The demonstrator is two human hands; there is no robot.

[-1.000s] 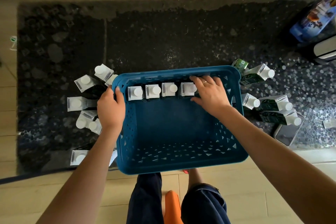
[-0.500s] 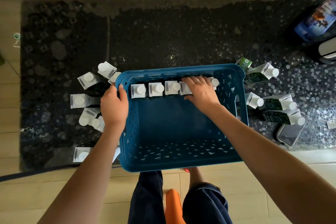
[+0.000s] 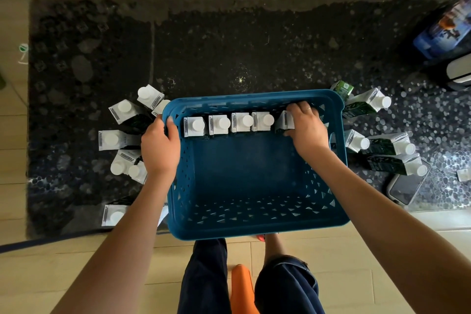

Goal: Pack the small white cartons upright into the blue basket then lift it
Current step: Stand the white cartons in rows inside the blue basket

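Gripping the fifth carton (image 3: 285, 121) at upper right, the right hand (image 3: 307, 130) is risking tipping it; the left hand (image 3: 159, 146) is clasping the blue basket (image 3: 254, 231) rim.

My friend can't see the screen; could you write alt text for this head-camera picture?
A person's right hand sets a fifth white carton into a row along the far wall of a blue basket, while the left hand grips its rim. More cartons lie on the dark rug on both sides.

A dark pebble-patterned rug (image 3: 229, 46) on pale wood floor (image 3: 76, 262); a phone (image 3: 405, 188) lies at its right edge
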